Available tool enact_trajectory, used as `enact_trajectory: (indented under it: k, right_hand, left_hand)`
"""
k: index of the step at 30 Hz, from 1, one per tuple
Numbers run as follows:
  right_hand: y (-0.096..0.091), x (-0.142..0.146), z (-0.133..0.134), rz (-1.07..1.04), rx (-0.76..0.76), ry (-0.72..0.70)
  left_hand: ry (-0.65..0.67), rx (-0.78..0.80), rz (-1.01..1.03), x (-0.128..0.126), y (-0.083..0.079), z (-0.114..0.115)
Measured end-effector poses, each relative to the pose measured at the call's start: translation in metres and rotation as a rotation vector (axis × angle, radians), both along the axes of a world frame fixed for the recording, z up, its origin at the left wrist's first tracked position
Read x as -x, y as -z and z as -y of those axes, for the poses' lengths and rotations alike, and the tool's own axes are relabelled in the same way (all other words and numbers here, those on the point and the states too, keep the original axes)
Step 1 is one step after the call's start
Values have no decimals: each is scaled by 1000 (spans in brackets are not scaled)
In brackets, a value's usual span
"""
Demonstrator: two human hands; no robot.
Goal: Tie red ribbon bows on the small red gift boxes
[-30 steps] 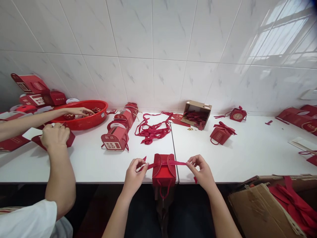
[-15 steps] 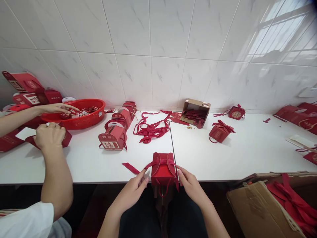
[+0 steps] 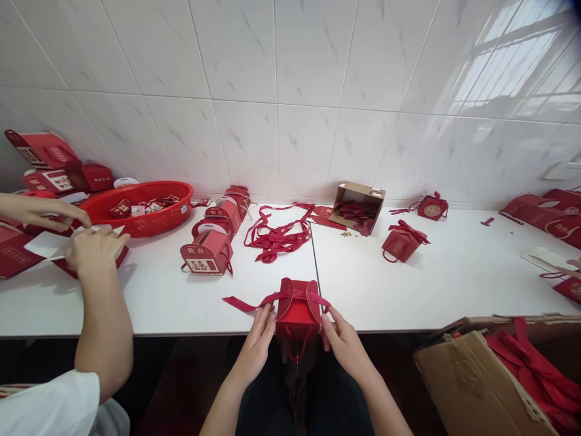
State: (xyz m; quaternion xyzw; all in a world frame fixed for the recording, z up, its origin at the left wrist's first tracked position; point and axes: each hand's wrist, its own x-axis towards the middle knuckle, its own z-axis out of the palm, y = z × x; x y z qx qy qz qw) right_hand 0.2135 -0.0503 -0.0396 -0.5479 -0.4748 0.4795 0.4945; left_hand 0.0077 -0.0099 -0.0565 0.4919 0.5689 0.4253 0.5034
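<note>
A small red gift box (image 3: pixel 298 315) stands at the table's front edge, directly before me, with a thin cord handle hanging down its near side. A red ribbon (image 3: pixel 254 304) runs through the rounded flaps on its top, its long tail lying out to the left. My left hand (image 3: pixel 258 342) presses against the box's left side, thumb and fingers close together. On the opposite side my right hand (image 3: pixel 342 339) holds the box's right side, with the ribbon's short end draped over its fingers. The box is gripped between both hands; some fingertips are hidden.
Loose ribbon (image 3: pixel 279 236) lies behind the box, near a small carton (image 3: pixel 358 208). A bow-tied box (image 3: pixel 403 241) stands right, double-happiness boxes (image 3: pixel 206 251) left. A co-worker's hands (image 3: pixel 93 248) work beside a red basin (image 3: pixel 158 227). A large carton (image 3: pixel 481 381) sits lower right.
Both my hands have moved in from the ribbon onto the box's sides. The ribbon's right end has shifted outward over my right hand. The co-worker's far hand has left the basin.
</note>
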Motion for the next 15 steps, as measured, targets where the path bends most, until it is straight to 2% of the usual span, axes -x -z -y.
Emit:
enact_trajectory:
  k: [2, 5, 9, 11, 15]
  right_hand:
    - [5, 1, -4, -192, -5, 159]
    - [7, -7, -12, -429, -41, 359]
    - [-2, -26, -21, -491, -91, 456]
    - [-10, -34, -25, -503, -134, 508]
    - [-30, -43, -33, -662, -203, 593]
  left_hand:
    - [-31, -7, 129, -1, -2, -2]
    - [-115, -45, 383, 2, -15, -7]
    - [-197, -106, 611, 13, -43, -17]
    - [-244, -163, 647, 17, -58, -22]
    - [-290, -285, 656, 18, -85, -32]
